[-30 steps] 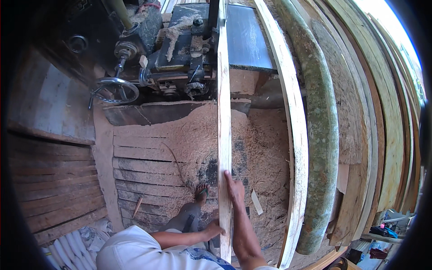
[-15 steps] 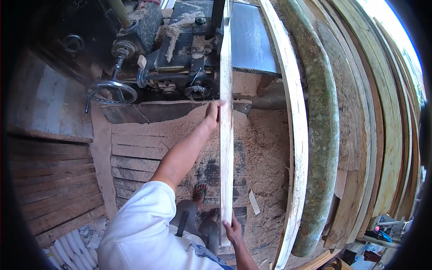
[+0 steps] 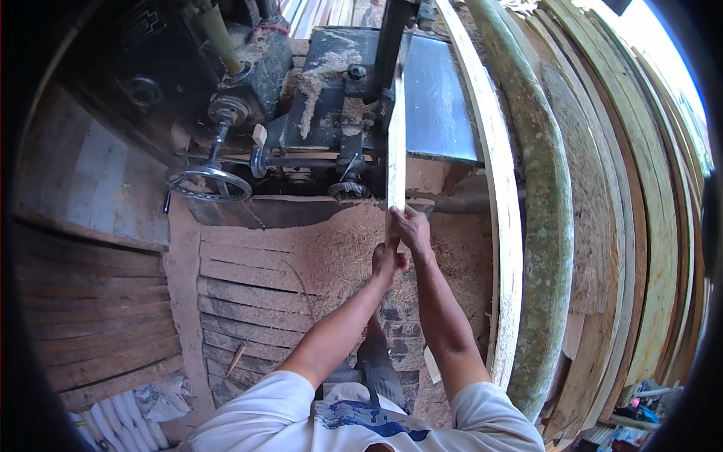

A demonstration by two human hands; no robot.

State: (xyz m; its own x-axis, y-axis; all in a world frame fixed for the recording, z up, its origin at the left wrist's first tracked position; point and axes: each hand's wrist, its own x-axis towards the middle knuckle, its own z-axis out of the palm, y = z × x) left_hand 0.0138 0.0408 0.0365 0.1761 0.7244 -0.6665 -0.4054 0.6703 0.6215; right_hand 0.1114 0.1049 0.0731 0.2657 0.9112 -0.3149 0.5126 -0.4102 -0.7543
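A long, narrow wooden board (image 3: 396,162) points away from me across the metal machine table (image 3: 440,98), its far part beside the dark upright guard (image 3: 393,56) of what looks like a band saw. Near the board's close end, my right hand (image 3: 412,230) is closed around it from the right, fingers over the top. Just below and to the left, my left hand (image 3: 387,266) is curled at that same end, thumb toward the right. The two hands almost touch, and they partly hide the end of the board.
Left of the board are a handwheel (image 3: 209,184) and a sawdust-covered fence assembly (image 3: 352,113). To the right lie a pale plank (image 3: 506,233), a round log (image 3: 548,248) and several stacked boards (image 3: 651,226). Sawdust covers the slatted floor (image 3: 248,264).
The board has slid forward, away from me, past the guard. My right hand has come up from the lower edge to the board's near end, and my left hand is now lower.
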